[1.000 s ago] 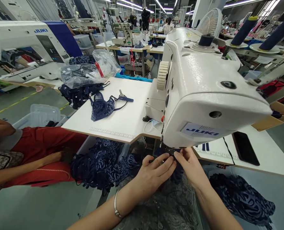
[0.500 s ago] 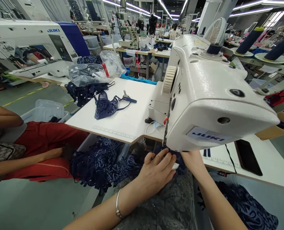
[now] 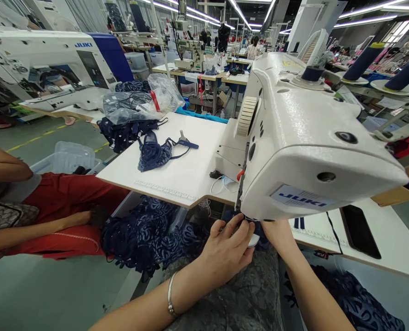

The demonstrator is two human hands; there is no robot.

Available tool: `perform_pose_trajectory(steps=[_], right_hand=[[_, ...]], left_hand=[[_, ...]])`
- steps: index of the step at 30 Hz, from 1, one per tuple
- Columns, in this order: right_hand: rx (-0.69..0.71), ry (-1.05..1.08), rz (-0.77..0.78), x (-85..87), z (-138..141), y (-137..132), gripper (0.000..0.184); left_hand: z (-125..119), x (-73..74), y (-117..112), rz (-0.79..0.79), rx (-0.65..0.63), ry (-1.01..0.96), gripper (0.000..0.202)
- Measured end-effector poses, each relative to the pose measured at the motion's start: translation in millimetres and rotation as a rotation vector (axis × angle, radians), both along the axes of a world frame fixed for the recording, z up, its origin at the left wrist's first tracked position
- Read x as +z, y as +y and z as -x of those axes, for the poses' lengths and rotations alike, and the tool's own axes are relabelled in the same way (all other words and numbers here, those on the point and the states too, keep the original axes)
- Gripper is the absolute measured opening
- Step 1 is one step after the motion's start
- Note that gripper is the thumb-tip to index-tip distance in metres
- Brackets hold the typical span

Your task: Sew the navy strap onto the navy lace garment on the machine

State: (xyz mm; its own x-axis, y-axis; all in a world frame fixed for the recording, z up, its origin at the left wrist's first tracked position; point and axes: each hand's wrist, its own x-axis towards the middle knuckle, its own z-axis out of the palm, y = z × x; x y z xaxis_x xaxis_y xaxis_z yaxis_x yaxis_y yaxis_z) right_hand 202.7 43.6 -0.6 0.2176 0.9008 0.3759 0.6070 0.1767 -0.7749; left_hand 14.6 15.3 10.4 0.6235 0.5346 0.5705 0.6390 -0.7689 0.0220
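Navy lace piece (image 3: 262, 230) sits under the head of the white Juki sewing machine (image 3: 304, 138), off the tabletop's (image 3: 177, 179) front edge. Left hand (image 3: 225, 250) has its grip pinched shut on the lace. Right hand (image 3: 276, 232) touches it, but its fingers are hidden, so I cannot tell its grip.

white table (image 3: 177, 177) | sewing machine (image 3: 311, 138) | navy lace garment (image 3: 152, 154) | black phone (image 3: 359, 225) | plastic bag (image 3: 132, 105)

A black phone (image 3: 360, 225) lies on the white table (image 3: 177, 161).
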Motion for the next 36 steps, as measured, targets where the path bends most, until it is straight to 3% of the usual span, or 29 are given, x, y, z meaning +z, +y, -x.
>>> perform_pose_trajectory(steps=[6, 18, 36], right_hand=[[0.010, 0.015, 0.005, 5.2, 1, 0, 0.031], [0.031, 0.006, -0.008, 1.5, 1, 1, 0.022], [0.026, -0.093, -0.054, -20.1, -2, 7, 0.030]], left_hand=[[0, -1.9, 0, 0.010, -0.003, 0.015, 0.036], [-1, -4.2, 0, -0.012, 0.008, 0.023, 0.040], [1, -6.6, -2, -0.048, 0.090, 0.015, 0.040]])
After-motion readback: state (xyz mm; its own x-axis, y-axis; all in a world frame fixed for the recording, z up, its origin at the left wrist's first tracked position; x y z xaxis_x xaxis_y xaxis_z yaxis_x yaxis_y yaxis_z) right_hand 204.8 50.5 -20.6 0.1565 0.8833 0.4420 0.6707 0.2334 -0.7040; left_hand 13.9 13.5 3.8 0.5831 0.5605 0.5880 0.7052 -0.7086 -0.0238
